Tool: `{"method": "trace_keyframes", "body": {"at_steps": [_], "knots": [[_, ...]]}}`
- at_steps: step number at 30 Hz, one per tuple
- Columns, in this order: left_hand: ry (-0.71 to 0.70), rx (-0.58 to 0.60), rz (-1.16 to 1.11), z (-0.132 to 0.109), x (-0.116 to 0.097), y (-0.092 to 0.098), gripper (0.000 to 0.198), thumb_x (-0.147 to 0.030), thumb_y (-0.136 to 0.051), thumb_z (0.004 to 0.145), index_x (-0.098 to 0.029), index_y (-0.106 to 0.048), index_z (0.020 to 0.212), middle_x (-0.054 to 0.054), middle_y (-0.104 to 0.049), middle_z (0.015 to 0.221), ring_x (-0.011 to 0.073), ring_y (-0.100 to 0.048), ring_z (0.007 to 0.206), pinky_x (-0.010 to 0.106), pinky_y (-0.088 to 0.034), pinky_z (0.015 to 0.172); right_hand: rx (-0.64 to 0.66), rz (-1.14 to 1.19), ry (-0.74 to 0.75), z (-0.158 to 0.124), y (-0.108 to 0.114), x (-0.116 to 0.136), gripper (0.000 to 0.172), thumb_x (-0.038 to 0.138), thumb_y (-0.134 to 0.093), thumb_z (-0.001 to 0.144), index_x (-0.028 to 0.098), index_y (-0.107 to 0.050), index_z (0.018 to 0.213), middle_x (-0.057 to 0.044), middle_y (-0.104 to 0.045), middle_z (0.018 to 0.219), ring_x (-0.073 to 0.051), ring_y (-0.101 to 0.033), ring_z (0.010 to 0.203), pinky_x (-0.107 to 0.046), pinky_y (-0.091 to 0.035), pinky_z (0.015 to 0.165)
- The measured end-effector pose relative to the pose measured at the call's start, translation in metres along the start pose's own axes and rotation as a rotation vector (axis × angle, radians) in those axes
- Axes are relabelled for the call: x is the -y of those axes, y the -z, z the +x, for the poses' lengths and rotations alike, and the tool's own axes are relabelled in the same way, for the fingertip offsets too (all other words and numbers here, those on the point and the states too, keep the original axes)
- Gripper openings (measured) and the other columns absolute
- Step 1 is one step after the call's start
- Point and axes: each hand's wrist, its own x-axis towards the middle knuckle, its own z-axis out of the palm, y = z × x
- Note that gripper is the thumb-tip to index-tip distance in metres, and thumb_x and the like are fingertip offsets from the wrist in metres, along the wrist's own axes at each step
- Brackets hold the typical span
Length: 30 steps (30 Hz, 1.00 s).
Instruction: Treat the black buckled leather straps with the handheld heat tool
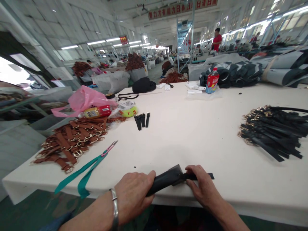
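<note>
Near the front edge of the white table, my left hand (136, 189) is wrapped round a wide, dark leather-like piece (166, 180); what it belongs to does not show. From its right end runs a narrow black strap (211, 176), pinched between the thumb and fingers of my right hand (202, 184). How the two pieces join is too small to tell. Left of my hands lie pink-handled thread snips (110, 148) with a long green ribbon (90, 168). Several short black buckle straps (141, 120) rest farther back.
Brown straps with metal rings (72, 138) are heaped at the left, before a pink plastic bag (84, 101) and a bottle (96, 111). A bundle of black straps (274, 128) lies at the right. Another bottle (212, 81) stands at the back near dark rolled material (238, 73).
</note>
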Motion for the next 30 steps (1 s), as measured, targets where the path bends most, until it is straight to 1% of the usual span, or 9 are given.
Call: {"method": "trace_keyframes", "body": {"at_steps": [3, 7, 9, 11, 15, 17, 23, 26, 30], "knots": [[0.004, -0.017, 0.003, 0.006, -0.001, 0.003, 0.037, -0.032, -0.043, 0.077, -0.019, -0.049, 0.111, 0.010, -0.064, 0.091, 0.0299, -0.060, 0.085, 0.045, -0.047, 0.075, 0.008, 0.009, -0.007, 0.000, 0.001, -0.001, 0.040, 0.005, -0.043, 0.071, 0.021, -0.045, 0.107, -0.006, -0.055, 0.095, -0.019, -0.049, 0.090, -0.039, -0.043, 0.081], [0.051, -0.005, -0.017, -0.002, 0.010, 0.001, 0.037, -0.031, -0.047, 0.075, -0.020, -0.051, 0.110, 0.010, -0.064, 0.094, 0.0299, -0.059, 0.090, 0.044, -0.045, 0.080, 0.045, -0.042, 0.058, 0.002, 0.002, 0.002, 0.035, 0.001, -0.042, 0.069, 0.020, -0.050, 0.098, -0.006, -0.055, 0.092, -0.021, -0.046, 0.088, -0.039, -0.042, 0.078], [0.073, -0.001, -0.013, -0.007, 0.014, 0.000, 0.036, -0.029, -0.047, 0.074, -0.021, -0.053, 0.109, 0.010, -0.064, 0.094, 0.0300, -0.059, 0.090, 0.044, -0.044, 0.081, 0.045, -0.060, 0.065, 0.003, 0.001, 0.002, 0.037, 0.001, -0.041, 0.069, 0.020, -0.050, 0.099, -0.006, -0.055, 0.092, -0.021, -0.045, 0.088, -0.040, -0.041, 0.078], [0.089, 0.000, 0.001, -0.007, 0.012, -0.001, 0.037, -0.029, -0.047, 0.075, -0.020, -0.052, 0.110, 0.010, -0.064, 0.094, 0.0302, -0.059, 0.091, 0.045, -0.044, 0.081, 0.047, -0.063, 0.058, 0.003, -0.001, 0.001, 0.040, 0.000, -0.040, 0.069, 0.020, -0.049, 0.103, -0.007, -0.054, 0.093, -0.022, -0.044, 0.089, -0.042, -0.040, 0.079], [0.030, 0.018, 0.003, 0.002, 0.000, 0.002, 0.040, -0.029, -0.042, 0.078, -0.019, -0.047, 0.117, 0.010, -0.064, 0.097, 0.0299, -0.059, 0.092, 0.046, -0.045, 0.081, 0.019, -0.012, 0.010, 0.001, -0.005, -0.003, 0.049, 0.000, -0.040, 0.069, 0.020, -0.041, 0.113, -0.007, -0.054, 0.095, -0.021, -0.045, 0.090, -0.042, -0.041, 0.081], [0.001, 0.041, -0.003, 0.006, -0.003, 0.005, 0.038, -0.031, -0.041, 0.079, -0.019, -0.047, 0.115, 0.011, -0.064, 0.097, 0.0305, -0.059, 0.092, 0.046, -0.045, 0.080, 0.009, 0.001, 0.001, 0.000, -0.005, -0.005, 0.051, 0.000, -0.041, 0.068, 0.020, -0.039, 0.115, -0.007, -0.054, 0.095, -0.021, -0.045, 0.091, -0.042, -0.041, 0.082], [0.065, 0.046, 0.014, -0.002, 0.010, 0.011, 0.033, -0.031, -0.046, 0.075, -0.022, -0.052, 0.106, 0.009, -0.064, 0.094, 0.0297, -0.059, 0.091, 0.045, -0.044, 0.081, 0.005, -0.007, 0.030, 0.000, -0.005, -0.003, 0.051, 0.000, -0.041, 0.068, 0.021, -0.039, 0.115, -0.006, -0.055, 0.094, -0.022, -0.046, 0.090, -0.042, -0.041, 0.082], [0.049, 0.071, -0.007, 0.001, 0.010, 0.011, 0.034, -0.032, -0.046, 0.074, -0.021, -0.052, 0.105, 0.010, -0.064, 0.095, 0.0301, -0.059, 0.092, 0.045, -0.045, 0.080, 0.001, -0.019, 0.038, 0.000, -0.005, -0.001, 0.049, 0.001, -0.040, 0.069, 0.020, -0.041, 0.114, -0.007, -0.056, 0.094, -0.022, -0.046, 0.089, -0.043, -0.041, 0.081], [-0.013, -0.004, 0.007, 0.012, 0.003, 0.004, 0.036, -0.035, -0.043, 0.075, -0.020, -0.051, 0.107, 0.011, -0.064, 0.090, 0.0311, -0.060, 0.086, 0.046, -0.045, 0.076, -0.017, -0.016, 0.046, -0.001, -0.005, -0.005, 0.049, 0.002, -0.041, 0.070, 0.020, -0.041, 0.115, -0.007, -0.056, 0.094, -0.021, -0.047, 0.089, -0.043, -0.042, 0.081]]}}
